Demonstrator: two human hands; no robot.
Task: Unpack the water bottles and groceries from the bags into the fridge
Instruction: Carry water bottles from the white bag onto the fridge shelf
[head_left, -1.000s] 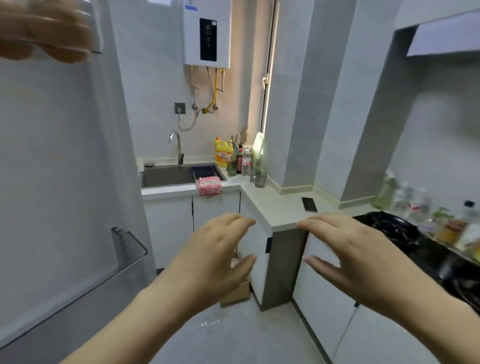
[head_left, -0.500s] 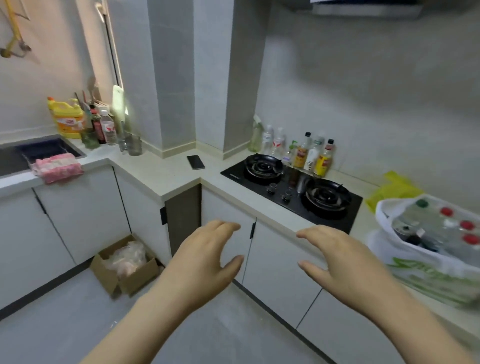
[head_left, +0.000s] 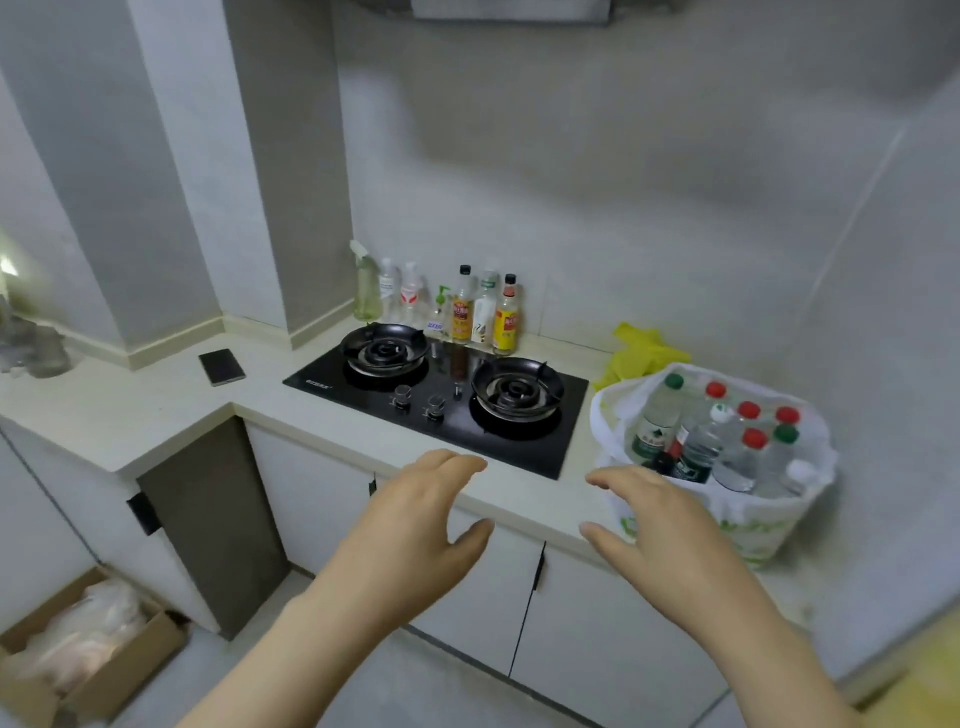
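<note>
Bag (head_left: 763, 527) holding water bottles (head_left: 701, 441) stands beside the hob (head_left: 324, 379), right hand (head_left: 670, 525) nearest.

**Bare hands, bare forearms**

Only two parts of the person are in view: the left hand (head_left: 415, 514) and the right hand (head_left: 660, 525), each with its forearm running off the bottom edge of the picture. Both hands are bare. The left forearm (head_left: 291, 649) and the right forearm (head_left: 769, 654) are bare too, as far as they show. They look smooth, slim at the wrist and broader toward the lens. The fingers (head_left: 457, 460) are rounded at the tips; finer detail on them is too blurred to tell.
</note>
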